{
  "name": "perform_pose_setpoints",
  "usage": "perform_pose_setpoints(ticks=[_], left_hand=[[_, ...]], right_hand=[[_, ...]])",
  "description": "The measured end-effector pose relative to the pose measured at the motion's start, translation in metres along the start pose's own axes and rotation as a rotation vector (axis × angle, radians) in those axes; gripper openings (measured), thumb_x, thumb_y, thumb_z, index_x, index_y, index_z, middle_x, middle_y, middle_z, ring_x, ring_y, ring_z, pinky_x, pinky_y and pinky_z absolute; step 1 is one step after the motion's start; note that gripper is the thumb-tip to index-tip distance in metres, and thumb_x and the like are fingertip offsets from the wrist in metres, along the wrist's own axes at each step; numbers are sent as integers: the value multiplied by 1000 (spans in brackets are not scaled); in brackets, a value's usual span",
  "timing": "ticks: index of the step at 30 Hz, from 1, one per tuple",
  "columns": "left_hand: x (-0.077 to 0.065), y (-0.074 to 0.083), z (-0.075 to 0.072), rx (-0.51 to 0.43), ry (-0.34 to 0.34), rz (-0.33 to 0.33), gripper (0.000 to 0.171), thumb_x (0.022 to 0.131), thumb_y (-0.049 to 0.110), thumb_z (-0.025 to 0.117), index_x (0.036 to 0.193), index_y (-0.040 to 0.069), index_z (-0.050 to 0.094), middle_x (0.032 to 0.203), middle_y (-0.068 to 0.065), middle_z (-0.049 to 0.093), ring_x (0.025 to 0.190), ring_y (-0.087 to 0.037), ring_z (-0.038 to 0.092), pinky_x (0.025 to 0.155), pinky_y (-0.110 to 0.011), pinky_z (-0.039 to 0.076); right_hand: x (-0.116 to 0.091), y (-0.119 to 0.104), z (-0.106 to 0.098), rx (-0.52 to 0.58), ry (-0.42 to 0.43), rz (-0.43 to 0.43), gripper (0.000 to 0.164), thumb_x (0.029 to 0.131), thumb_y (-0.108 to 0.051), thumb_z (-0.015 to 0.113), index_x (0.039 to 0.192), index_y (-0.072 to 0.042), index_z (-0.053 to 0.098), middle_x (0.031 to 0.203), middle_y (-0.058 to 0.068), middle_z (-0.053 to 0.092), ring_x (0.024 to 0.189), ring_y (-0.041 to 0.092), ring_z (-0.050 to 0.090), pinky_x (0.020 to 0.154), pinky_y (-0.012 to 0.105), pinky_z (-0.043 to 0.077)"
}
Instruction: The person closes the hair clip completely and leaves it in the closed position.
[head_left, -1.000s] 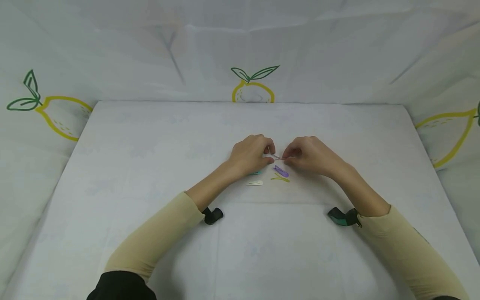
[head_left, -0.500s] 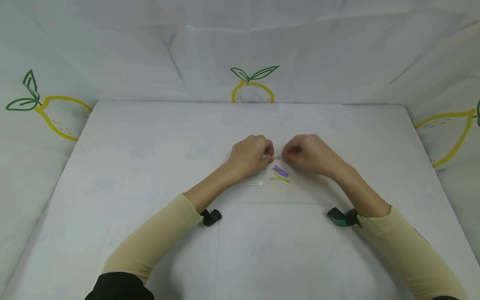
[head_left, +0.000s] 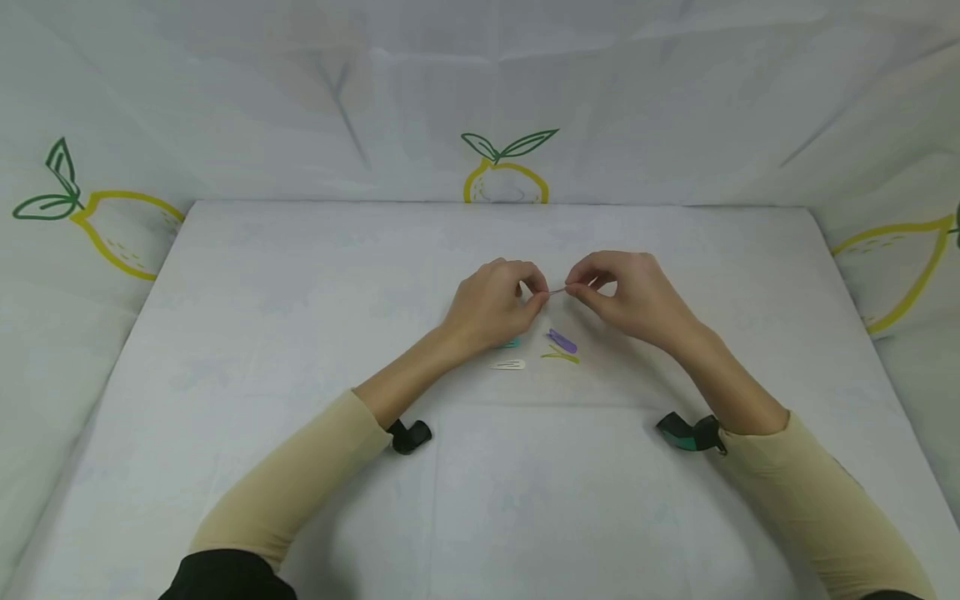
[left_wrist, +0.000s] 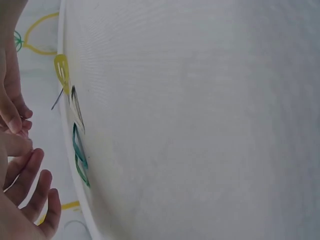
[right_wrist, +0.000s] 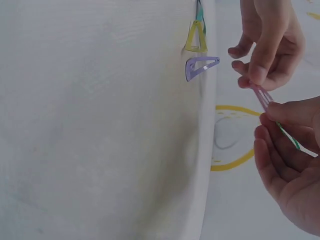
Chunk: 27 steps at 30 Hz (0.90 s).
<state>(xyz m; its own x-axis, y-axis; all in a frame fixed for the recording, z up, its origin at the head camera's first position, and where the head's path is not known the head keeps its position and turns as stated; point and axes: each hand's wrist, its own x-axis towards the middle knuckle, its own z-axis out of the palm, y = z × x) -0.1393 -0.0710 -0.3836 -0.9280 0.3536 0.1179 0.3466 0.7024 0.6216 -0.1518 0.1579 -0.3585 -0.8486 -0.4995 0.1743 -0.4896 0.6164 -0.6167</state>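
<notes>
A pink snap hair clip [right_wrist: 261, 97] is stretched between both hands, raised over the table. My left hand [head_left: 495, 300] pinches one end between thumb and finger. The other end is pinched by my right hand [head_left: 633, 292], whose remaining fingers curl loosely in the right wrist view. Below the hands lie more hair clips: a purple one [head_left: 562, 341], a yellow one [head_left: 560, 357], a white one [head_left: 510, 364] and a teal one [head_left: 512, 342] partly behind the left hand. A green clip [left_wrist: 81, 172] shows beside the teal clip in the left wrist view.
A white cloth covers the table [head_left: 480, 492]. White hangings with drawn lemons [head_left: 506, 183] rise at its back and sides. A dark wrist camera [head_left: 411, 437] sits at the left sleeve, another dark camera [head_left: 688, 433] at the right sleeve.
Both hands have lifted away from the table with the pink hair clip, the right one rising a little more. The clips on the table have stayed in place.
</notes>
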Motion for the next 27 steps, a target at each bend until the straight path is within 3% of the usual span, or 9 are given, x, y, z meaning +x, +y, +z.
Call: perform_pose_setpoints(ticks=[6, 9, 13, 27], left_hand=[[-3, 1, -8, -73, 110, 113, 6, 98, 16, 74, 100, 14, 79, 95, 2, 80, 86, -16, 64, 74, -29, 51], [-4, 1, -10, -113, 165, 185, 5, 96, 13, 73, 98, 11, 77, 92, 0, 79, 79, -16, 58, 71, -27, 46], [-4, 1, -12, -165, 220, 247, 4, 94, 10, 73, 96, 8, 76, 89, -2, 79, 74, -16, 54, 70, -24, 41], [-5, 1, -11, -205, 256, 247, 4, 92, 6, 75, 91, 5, 79, 84, -4, 80, 68, -15, 54, 66, -20, 40]], right_hand=[[0, -6, -2, -4, 114, -47, 6, 95, -6, 83, 99, -8, 80, 92, 2, 82, 85, 17, 77, 84, 19, 55], [-1, -8, -2, 24, 167, -76, 8, 92, -4, 85, 97, -6, 79, 89, 4, 82, 81, 4, 73, 82, 10, 50], [-1, -11, -2, 68, 219, -119, 10, 90, -2, 86, 95, -1, 77, 87, 8, 81, 80, -13, 65, 81, 7, 49], [-1, -13, 5, 119, 268, -179, 9, 86, 8, 82, 88, 2, 76, 80, 10, 80, 72, -7, 63, 76, 8, 49]])
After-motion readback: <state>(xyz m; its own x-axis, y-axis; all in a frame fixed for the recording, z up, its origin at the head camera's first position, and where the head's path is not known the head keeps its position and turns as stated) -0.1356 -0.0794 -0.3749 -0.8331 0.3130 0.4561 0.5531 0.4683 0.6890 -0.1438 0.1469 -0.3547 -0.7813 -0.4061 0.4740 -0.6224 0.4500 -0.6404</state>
